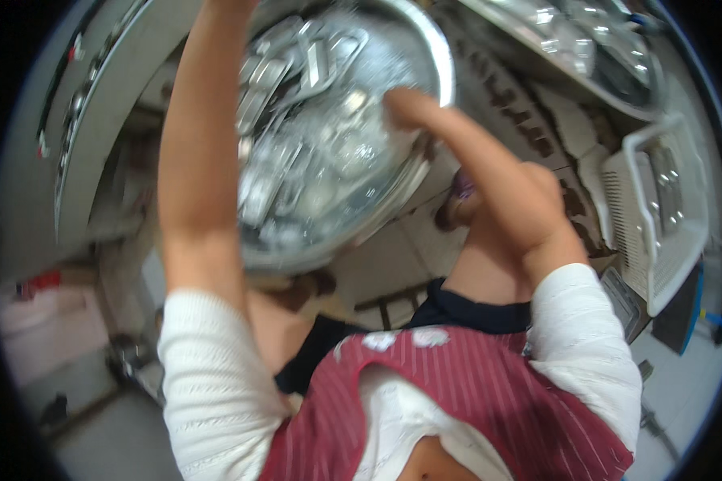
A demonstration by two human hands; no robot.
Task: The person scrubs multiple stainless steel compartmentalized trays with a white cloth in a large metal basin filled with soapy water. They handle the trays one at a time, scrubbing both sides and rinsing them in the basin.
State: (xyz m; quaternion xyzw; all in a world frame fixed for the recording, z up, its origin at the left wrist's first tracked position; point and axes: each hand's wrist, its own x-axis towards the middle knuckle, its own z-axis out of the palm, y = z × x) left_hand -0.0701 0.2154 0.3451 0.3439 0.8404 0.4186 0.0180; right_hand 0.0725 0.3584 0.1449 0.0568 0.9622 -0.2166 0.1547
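A large round metal basin (444,54) stands in front of me, holding water and several shiny metal pieces with rectangular openings (262,78). My right hand (404,108) is at the basin's right side, blurred, with its fingers down in the splashing water; what it touches is hidden. My left arm reaches up past the basin's left side, and my left hand lies beyond the top of the picture. Foamy, churned water (352,150) fills the middle of the basin, and more metal pieces (265,192) lie at its lower left.
A white plastic basket (629,240) with shiny metal items is at the right. Above it, a metal tray or sink (607,99) holds more shiny items. A grey metal surface (120,78) borders the left. Tiled floor (385,252) shows below the basin.
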